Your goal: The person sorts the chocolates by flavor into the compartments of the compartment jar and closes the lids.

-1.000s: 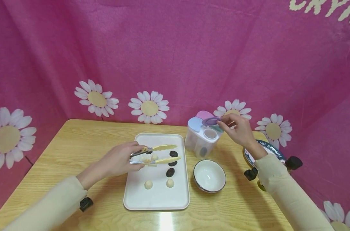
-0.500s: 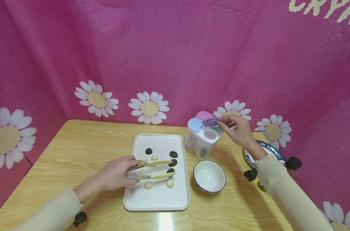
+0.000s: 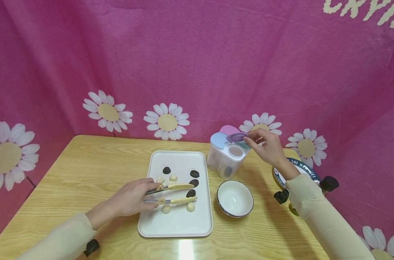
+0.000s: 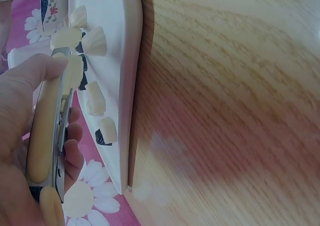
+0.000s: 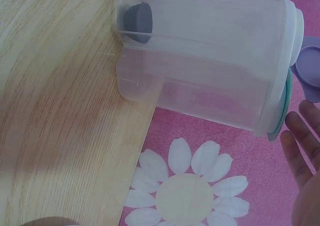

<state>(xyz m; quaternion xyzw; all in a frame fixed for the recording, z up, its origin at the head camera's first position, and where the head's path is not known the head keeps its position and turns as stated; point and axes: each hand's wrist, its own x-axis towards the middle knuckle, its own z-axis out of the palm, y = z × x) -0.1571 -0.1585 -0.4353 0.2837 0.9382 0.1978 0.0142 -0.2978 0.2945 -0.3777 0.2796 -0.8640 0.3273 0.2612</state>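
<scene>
My left hand (image 3: pixel 130 198) grips a pair of tongs (image 3: pixel 180 187) with cream-coloured tips, spread apart low over a white tray (image 3: pixel 174 228). Between the tips lies a dark ridged piece (image 3: pixel 191 193), like a chocolate; whether they touch it cannot be told. Other dark pieces (image 3: pixel 195 174) and pale dome-shaped pieces (image 3: pixel 166 209) rest on the tray. My right hand (image 3: pixel 266 146) pinches the raised purple lid (image 3: pixel 236 137) of a translucent container (image 3: pixel 218 162), so one round opening is uncovered. Low inside the container sits one dark piece (image 5: pixel 139 23).
A white bowl (image 3: pixel 235 198) with a dark rim stands right of the tray, in front of the container. Under my right forearm, a plate with a lettered dark rim (image 3: pixel 302 166) is partly hidden. Behind the wooden table (image 3: pixel 103 155) hangs a pink flowered cloth (image 3: pixel 197 72).
My left hand has brought the tongs nearer along the tray, and their tips now straddle a different dark piece. The right hand keeps the purple lid raised in the same spot.
</scene>
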